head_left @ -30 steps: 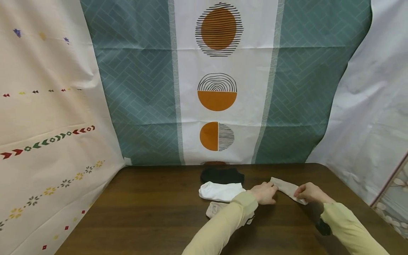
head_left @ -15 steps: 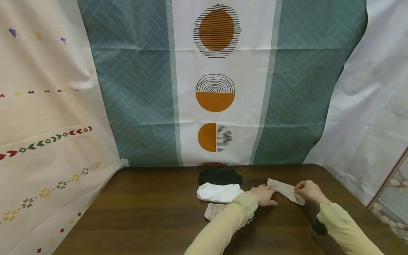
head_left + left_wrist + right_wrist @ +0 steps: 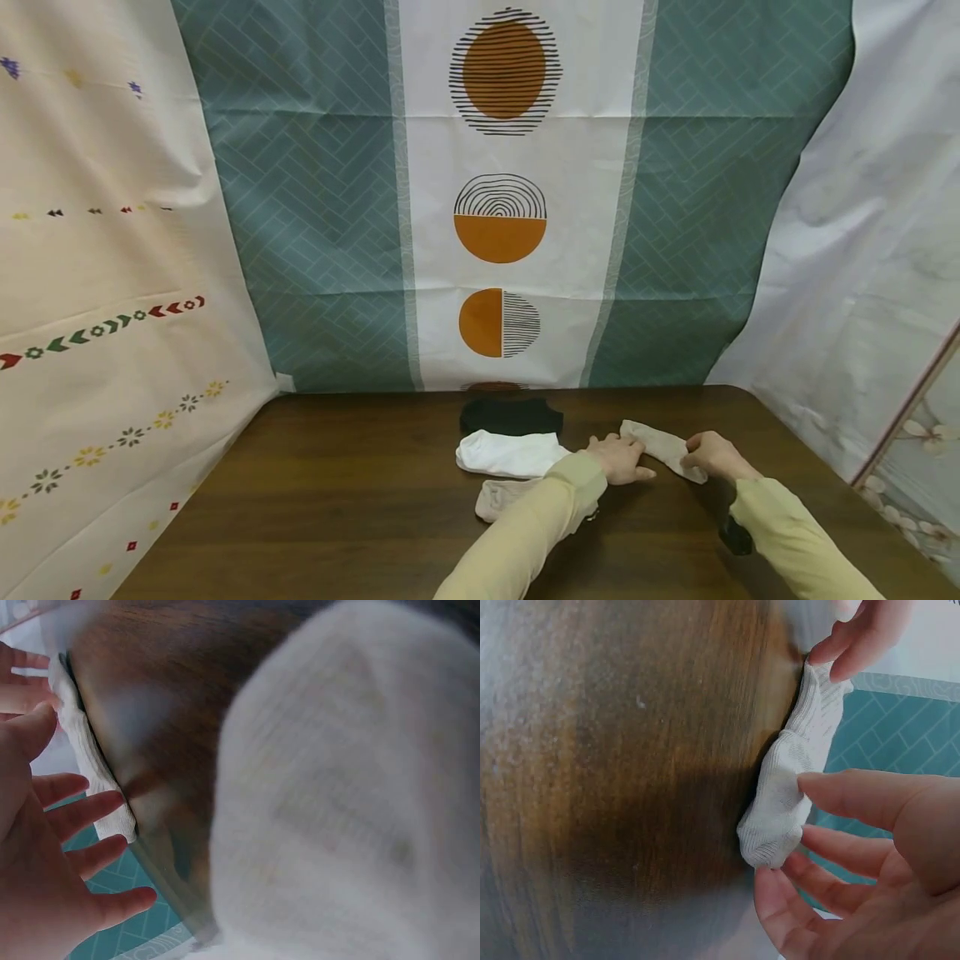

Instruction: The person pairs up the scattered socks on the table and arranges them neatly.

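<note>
A light beige sock (image 3: 654,443) lies slantwise on the table, right of the other socks. Its ribbed cuff end is under the fingertips of my left hand (image 3: 617,460), whose fingers are spread and fairly straight. At the toe end, my right hand (image 3: 716,458) pinches the fabric between thumb and fingers. In the right wrist view, the right thumb lies on the upper face of the sock (image 3: 784,772), with the fingers around its toe. A large blurred pale knit cloth (image 3: 322,780) fills the right of the left wrist view.
Left of my hands, a black sock (image 3: 510,417), a white sock (image 3: 510,454) and another beige sock (image 3: 495,498) lie in a column. My left forearm covers part of that beige one. The brown table (image 3: 337,500) ends at a patterned curtain (image 3: 322,250).
The head view has turned slightly right, so the scene shifts left. My right fingers have moved slightly on the sock's toe end. The left hand stays by the cuff.
</note>
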